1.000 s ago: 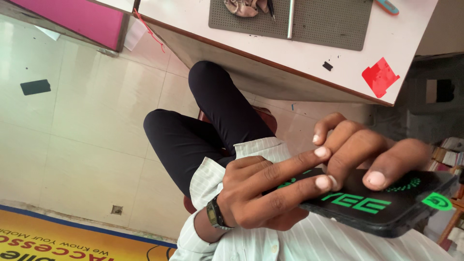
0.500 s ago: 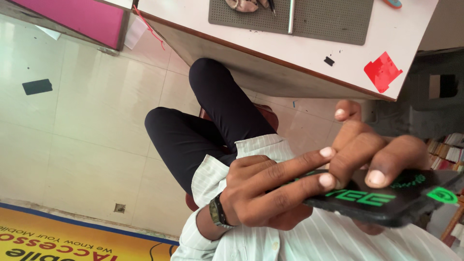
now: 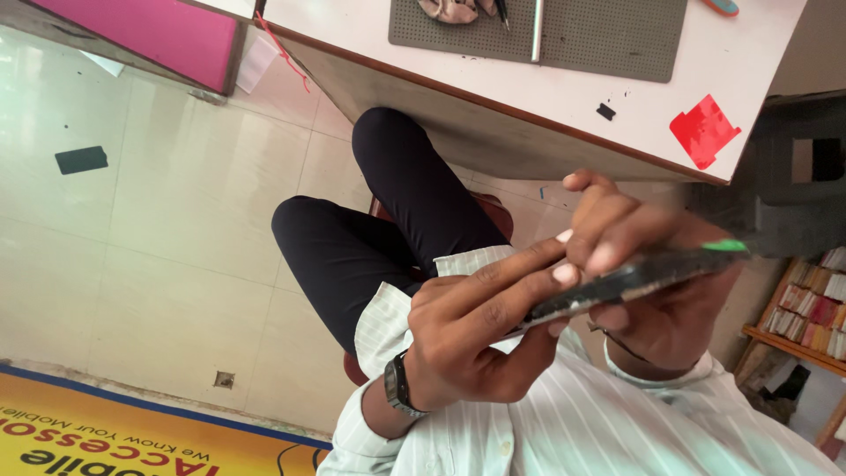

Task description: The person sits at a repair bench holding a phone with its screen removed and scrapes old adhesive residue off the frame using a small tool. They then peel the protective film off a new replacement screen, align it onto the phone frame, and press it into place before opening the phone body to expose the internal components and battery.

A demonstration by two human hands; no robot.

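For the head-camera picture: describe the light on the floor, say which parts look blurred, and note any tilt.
Head view: soft daylight glares off the pale tiled floor; the thin dark phone and right hand are motion-blurred, the left hand sharper; the whole frame is rolled, the white table slanting.

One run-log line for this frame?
left hand: holds phone edge-on | right hand: holds phone | white table beyond

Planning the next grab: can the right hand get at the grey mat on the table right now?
Probably not yet: the right hand and left hand both grip the phone. The path over the knees to the grey mat looks open.
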